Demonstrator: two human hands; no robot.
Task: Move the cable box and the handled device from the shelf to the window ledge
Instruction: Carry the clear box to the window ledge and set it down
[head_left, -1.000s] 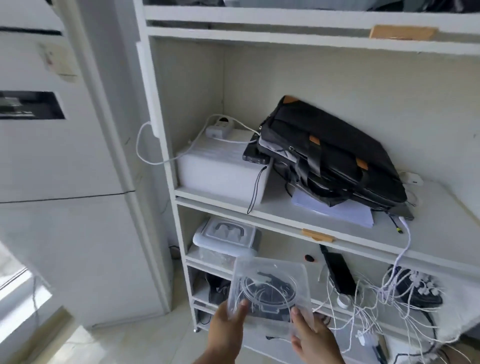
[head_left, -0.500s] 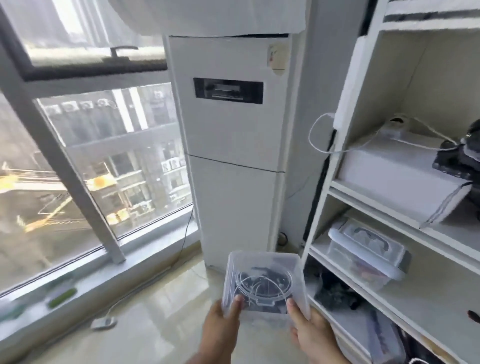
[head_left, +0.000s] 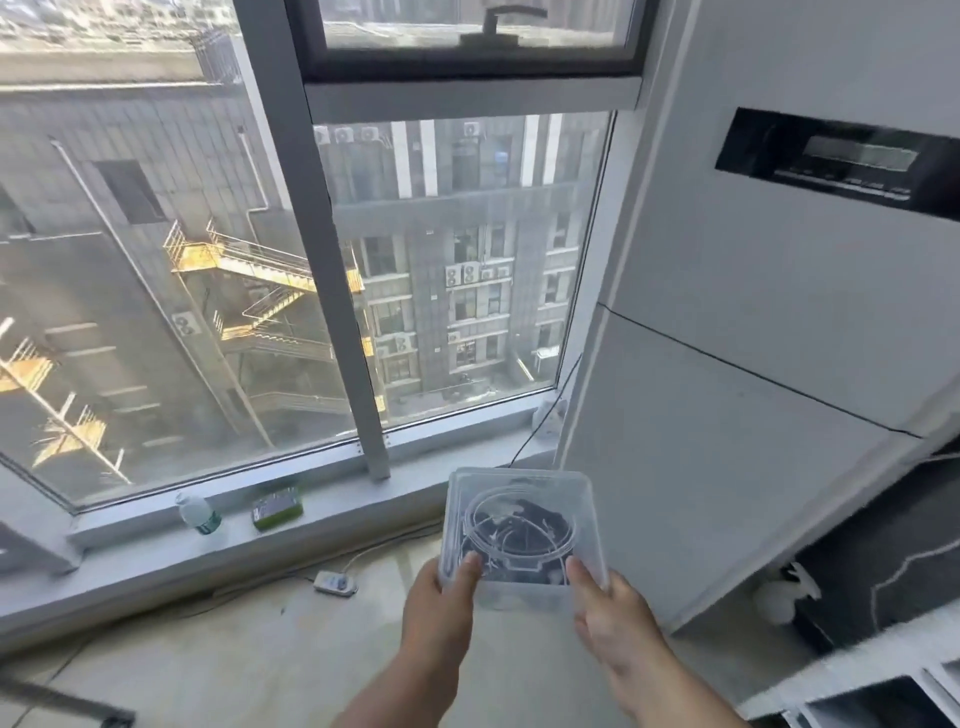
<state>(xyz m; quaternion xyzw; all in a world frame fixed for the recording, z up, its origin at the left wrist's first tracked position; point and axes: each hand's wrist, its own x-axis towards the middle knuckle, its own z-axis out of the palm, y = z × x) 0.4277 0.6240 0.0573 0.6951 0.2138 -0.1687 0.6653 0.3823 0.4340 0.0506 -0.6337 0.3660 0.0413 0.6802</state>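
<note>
Clear cable box (head_left: 522, 535) now faces window ledge (head_left: 363, 499).

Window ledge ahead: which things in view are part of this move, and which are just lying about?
Part of the job:
cable box, held by left hand and right hand
window ledge

Lying about:
water bottle
green pack
white plug on the floor
air conditioner

Cable box (head_left: 522, 535) in front of window ledge (head_left: 332, 506), bottle (head_left: 199, 513) on ledge, left of packet (head_left: 277, 508)
</note>
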